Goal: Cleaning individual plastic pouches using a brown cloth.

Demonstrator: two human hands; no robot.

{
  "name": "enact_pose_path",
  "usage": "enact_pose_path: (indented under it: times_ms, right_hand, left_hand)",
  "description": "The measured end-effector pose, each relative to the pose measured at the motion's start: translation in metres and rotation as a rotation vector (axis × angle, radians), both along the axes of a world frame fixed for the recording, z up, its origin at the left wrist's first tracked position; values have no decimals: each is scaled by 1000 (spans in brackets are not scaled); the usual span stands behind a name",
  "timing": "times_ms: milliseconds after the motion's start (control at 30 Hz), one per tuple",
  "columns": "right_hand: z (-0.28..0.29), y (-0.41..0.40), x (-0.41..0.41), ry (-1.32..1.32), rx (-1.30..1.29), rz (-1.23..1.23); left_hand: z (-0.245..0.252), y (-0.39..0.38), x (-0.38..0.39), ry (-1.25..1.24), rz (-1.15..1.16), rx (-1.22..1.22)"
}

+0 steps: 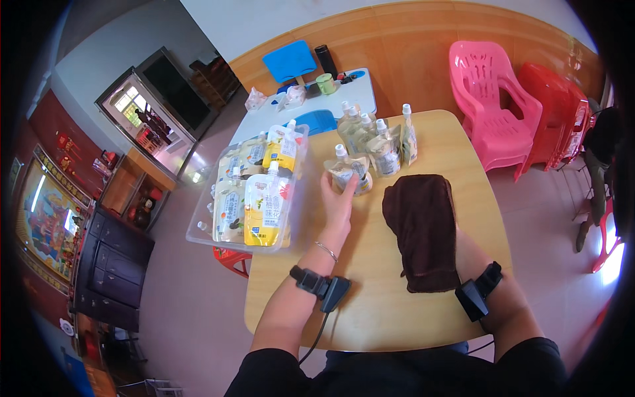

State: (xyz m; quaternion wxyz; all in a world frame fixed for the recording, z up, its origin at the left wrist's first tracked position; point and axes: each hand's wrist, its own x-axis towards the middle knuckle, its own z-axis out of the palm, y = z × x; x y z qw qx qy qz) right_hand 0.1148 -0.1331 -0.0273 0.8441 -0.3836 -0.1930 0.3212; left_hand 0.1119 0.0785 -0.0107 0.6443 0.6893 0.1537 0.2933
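Note:
My left hand grips the lower part of a spouted drink pouch with a white cap, at the far middle of the wooden table. Just beyond it, several similar capped pouches stand upright in a group. A dark brown cloth hangs over my right hand, so its fingers are hidden and their grip cannot be seen. Left of my left hand, a clear plastic bin holds several spouted pouches, some with yellow fronts.
Behind the wooden table is a white table bearing a green mug, a black bottle and plastic bags. A pink plastic chair stands at the right. Part of a red stool shows under the bin. A cable hangs from my left wrist device.

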Motion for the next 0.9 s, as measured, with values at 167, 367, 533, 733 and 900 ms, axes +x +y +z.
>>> enact_pose_path:
  times_ms: [167, 367, 533, 733, 900]
  right_hand:
    - [-8, 3, 6, 286, 259, -45]
    - [-15, 2, 10, 438, 352, -110]
    - [4, 18, -5, -159, -514, -317]
    - [7, 28, -3, -352, -435, -326]
    - [13, 26, -5, -133, -452, -359]
  left_hand:
    - [-12, 14, 3, -53, -258, -106]
    - [-7, -33, -47, 127, -436, -381]
    - [-7, -48, -61, 70, -577, -309]
    - [-6, -43, -66, 44, -736, -321]
    - [-4, -36, -66, 171, -939, -407]
